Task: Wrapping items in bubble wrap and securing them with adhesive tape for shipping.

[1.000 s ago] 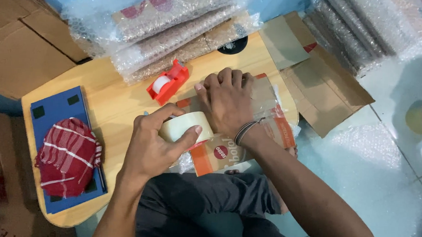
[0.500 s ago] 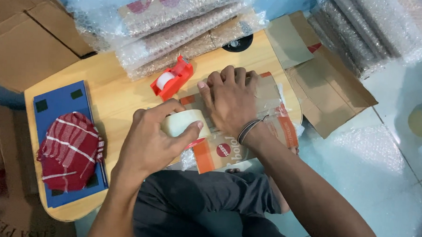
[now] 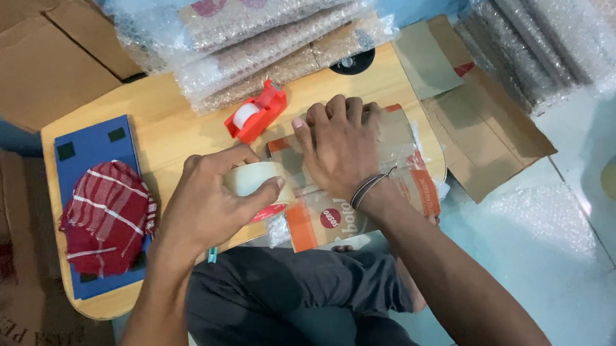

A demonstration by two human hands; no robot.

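Note:
My left hand grips a roll of clear packing tape against the near edge of a bubble-wrapped parcel with orange and white printed cardboard. My right hand lies flat on top of that parcel, fingers spread toward the far side, a dark band on the wrist. The parcel rests on a low wooden table over my lap.
A red tape dispenser sits just beyond the parcel. Bubble-wrapped packages are stacked at the table's far edge. A blue board with a red striped cloth lies at left. Flat cardboard and more bubble-wrapped rolls are at right.
Both hands have stayed on the parcel and tape roll; the view shifted slightly. The left hand's grip on the roll has barely moved.

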